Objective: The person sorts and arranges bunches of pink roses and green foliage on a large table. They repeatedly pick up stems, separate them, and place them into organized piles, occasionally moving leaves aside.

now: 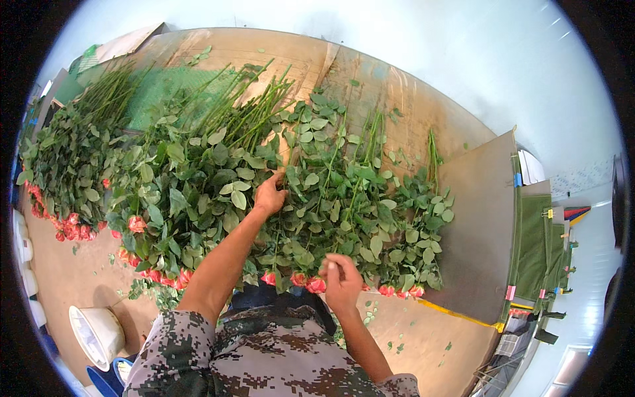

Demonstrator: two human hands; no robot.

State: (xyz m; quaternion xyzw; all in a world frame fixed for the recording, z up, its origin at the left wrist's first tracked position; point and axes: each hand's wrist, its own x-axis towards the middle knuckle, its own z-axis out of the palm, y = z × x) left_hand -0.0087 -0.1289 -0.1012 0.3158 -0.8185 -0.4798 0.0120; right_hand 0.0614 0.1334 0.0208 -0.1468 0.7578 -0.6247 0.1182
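Note:
My left hand (270, 194) reaches into the foliage of the cut roses in the middle of the workbench. Leaves hide its fingertips, so whether it grips a stem cannot be told. Above the near edge, my right hand (343, 280) has its fingers curled in, and nothing shows in it. Just left of it are a coral-pink rose bloom (315, 285) and another rose bloom (298, 279). A loose spread of leafy rose stems (347, 198) lies to the right of my left hand. A thicker heap of roses (198, 198) lies to its left, with bare stem ends (268, 104) pointing away from me.
Another pile of roses (74, 149) lies at the far left, by green netting (168, 92). A grey panel (476, 233) borders the bench (421, 99) on the right, beside green fabric (533, 243) with clips. A white bucket (99, 332) stands on the leaf-strewn floor (397, 322).

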